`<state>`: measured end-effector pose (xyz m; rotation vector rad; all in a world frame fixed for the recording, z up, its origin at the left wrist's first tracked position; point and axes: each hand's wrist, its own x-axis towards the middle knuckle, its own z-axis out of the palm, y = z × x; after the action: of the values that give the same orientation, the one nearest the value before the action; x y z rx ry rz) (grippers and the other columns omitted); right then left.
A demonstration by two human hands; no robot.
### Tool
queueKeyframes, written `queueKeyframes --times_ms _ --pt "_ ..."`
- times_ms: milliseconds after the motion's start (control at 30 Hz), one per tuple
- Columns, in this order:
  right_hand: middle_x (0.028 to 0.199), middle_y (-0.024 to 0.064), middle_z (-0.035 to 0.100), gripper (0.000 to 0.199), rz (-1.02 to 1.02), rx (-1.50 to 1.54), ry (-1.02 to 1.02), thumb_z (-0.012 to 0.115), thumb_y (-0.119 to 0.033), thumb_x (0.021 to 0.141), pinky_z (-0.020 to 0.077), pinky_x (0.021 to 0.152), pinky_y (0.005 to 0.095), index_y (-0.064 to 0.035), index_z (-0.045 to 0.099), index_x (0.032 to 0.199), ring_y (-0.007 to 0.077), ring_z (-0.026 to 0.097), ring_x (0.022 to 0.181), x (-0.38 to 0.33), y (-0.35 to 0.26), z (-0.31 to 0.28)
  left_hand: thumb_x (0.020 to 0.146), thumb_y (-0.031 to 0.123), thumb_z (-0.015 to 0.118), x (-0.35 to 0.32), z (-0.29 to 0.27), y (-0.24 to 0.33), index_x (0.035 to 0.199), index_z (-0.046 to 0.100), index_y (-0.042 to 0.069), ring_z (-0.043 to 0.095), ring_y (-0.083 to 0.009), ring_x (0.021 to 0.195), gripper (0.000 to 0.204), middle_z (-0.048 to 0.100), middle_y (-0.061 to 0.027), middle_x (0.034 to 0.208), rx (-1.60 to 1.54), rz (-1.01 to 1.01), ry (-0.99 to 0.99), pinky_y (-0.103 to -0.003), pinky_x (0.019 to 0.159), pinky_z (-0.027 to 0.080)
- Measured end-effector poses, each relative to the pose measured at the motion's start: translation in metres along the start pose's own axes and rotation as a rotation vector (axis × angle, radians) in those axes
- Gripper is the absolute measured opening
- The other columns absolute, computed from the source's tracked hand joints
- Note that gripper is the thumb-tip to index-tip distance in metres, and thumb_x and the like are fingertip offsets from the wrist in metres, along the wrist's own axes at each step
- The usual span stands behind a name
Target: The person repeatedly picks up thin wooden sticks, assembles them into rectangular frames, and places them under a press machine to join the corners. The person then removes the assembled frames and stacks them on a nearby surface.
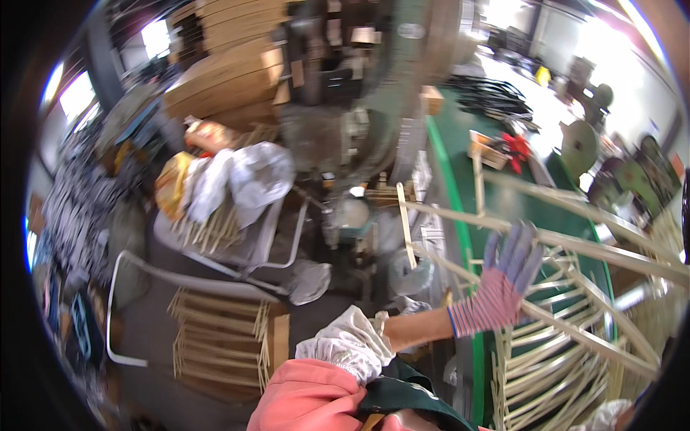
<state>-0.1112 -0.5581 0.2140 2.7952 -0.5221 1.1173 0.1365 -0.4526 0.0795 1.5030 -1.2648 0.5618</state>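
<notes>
Sitting far left: a heap of grey material (90,194), then a bent white tube (111,309). Just right of the tube, a floor stack of slim cream frames (219,341) lies by a brown board (281,337). Above that, a white plastic bag (262,172) and a yellow bag (172,188) rest over thin cream sticks (215,233). Stacked brown boards (237,65) behind. Middle: a large green machine (388,108), motion-blurred.

Left arm reaches right across the lower middle, pink sleeve (309,395) plus white cuff (345,345). Left hand (496,291), in a striped glove, is flat, fingers extended, gripping nothing. It overlaps the near end of a raised cream frame (611,253); can't tell if it touches. That frame slants over the green bench (451,129), above a pile of similar frames (546,366). Black strips (492,97) and a red item (515,151) sit farther back on the bench. Lower right corner: right white sleeve (604,418); right hand out of view, can't tell its state. Hands are well apart.
</notes>
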Motion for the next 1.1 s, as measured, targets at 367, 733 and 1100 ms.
queueKeyframes --times_ms 367,733,1100 --pt "0.089 0.01 0.062 0.038 -0.197 0.51 -0.174 0.068 -0.018 0.082 0.0485 0.056 0.0254 -0.0006 0.052 0.111 0.0127 0.061 0.067 0.057 -0.102 0.095 0.068 0.066 0.063 -0.106 -0.129 -0.038 0.142 0.018 0.002 0.016 -0.0382 0.136 0.108 0.02 -0.0231 0.145 -0.125 -0.3 -0.108 -0.052 0.108 0.007" --pt "0.07 0.0159 0.056 0.02 0.279 1.35 -1.018 0.054 -0.017 0.089 0.0451 0.055 0.033 0.0026 0.057 0.086 0.025 0.053 0.057 0.044 -0.285 0.369 0.085 0.017 0.064 -0.127 -0.173 -0.197 0.092 0.064 0.0 0.062 -0.014 0.066 0.018 0.066 -0.0079 0.079 -0.995 -1.349 0.723 -0.026 0.056 0.05" --pt "0.07 0.0122 0.061 0.017 0.449 1.139 -0.847 0.052 -0.011 0.089 0.0462 0.059 0.0285 0.0032 0.062 0.092 0.0118 0.051 0.063 0.047 -0.301 0.41 0.088 0.027 0.062 -0.125 -0.165 -0.255 0.083 0.066 0.002 0.055 -0.0081 0.058 0.025 0.065 -0.0018 0.074 -0.952 -1.286 0.647 -0.023 0.052 0.044"
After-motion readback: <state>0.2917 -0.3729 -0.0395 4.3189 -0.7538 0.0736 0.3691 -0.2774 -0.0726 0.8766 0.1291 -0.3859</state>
